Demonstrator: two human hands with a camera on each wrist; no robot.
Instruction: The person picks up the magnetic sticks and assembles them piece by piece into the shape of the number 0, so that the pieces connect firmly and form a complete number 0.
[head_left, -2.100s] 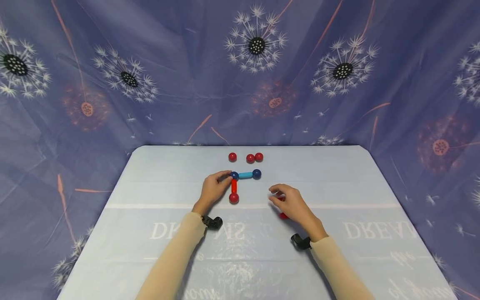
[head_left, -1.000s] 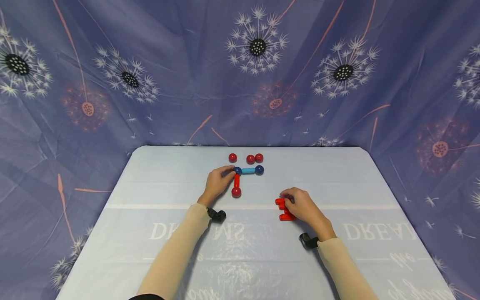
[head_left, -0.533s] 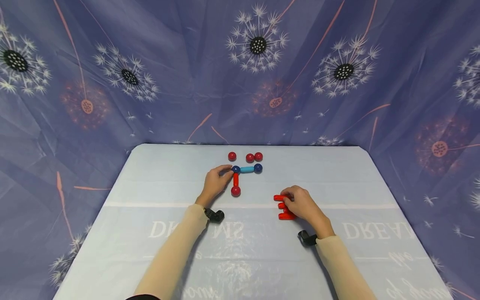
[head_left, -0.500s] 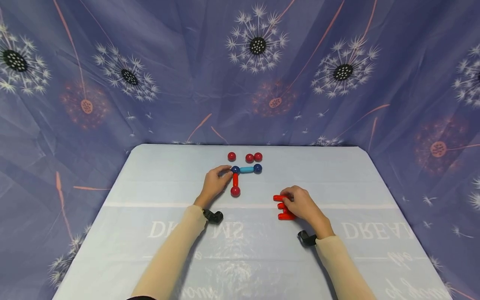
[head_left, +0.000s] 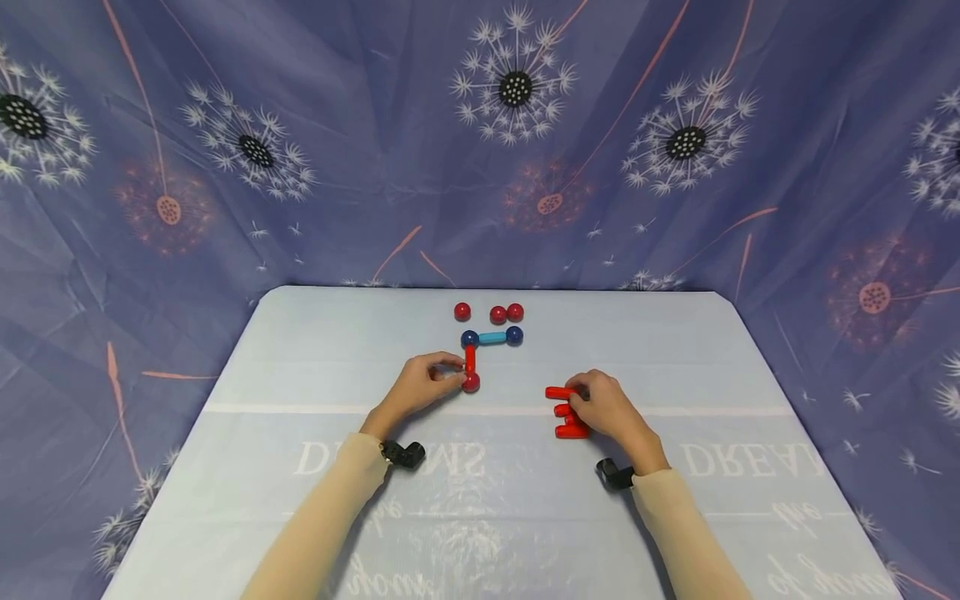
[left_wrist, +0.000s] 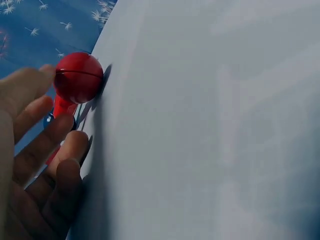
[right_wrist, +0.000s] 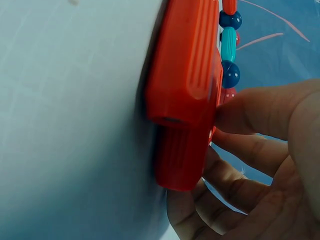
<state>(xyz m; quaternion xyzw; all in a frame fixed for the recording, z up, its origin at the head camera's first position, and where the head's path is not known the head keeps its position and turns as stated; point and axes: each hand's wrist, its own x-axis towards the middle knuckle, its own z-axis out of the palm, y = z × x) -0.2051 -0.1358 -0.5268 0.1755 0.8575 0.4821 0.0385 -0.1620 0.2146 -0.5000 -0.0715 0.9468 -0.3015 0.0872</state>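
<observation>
In the head view, two dark blue balls (head_left: 513, 335) are joined by a light blue rod (head_left: 492, 337); from the left one a red rod (head_left: 470, 358) runs down to a red ball (head_left: 472, 382). My left hand (head_left: 420, 385) is beside this piece, thumb tip at the red ball and index finger near the red rod. The left wrist view shows its fingers spread and loosely bent, not wrapped round the ball (left_wrist: 79, 77). My right hand (head_left: 604, 408) pinches the upper of several loose red rods (head_left: 557, 392); the right wrist view shows the thumb against the red bundle (right_wrist: 182, 65).
Three loose red balls (head_left: 462, 312) lie behind the joined piece, two side by side. The table (head_left: 300, 358) has a pale cover with printed lettering. A purple dandelion-print cloth (head_left: 360, 208) hangs behind it. Each wrist wears a black camera (head_left: 403, 454).
My left hand has left the dark blue ball and come down to the red ball. The right hand has lowered from above the loose red rods and taken hold of one, shifting it slightly left.
</observation>
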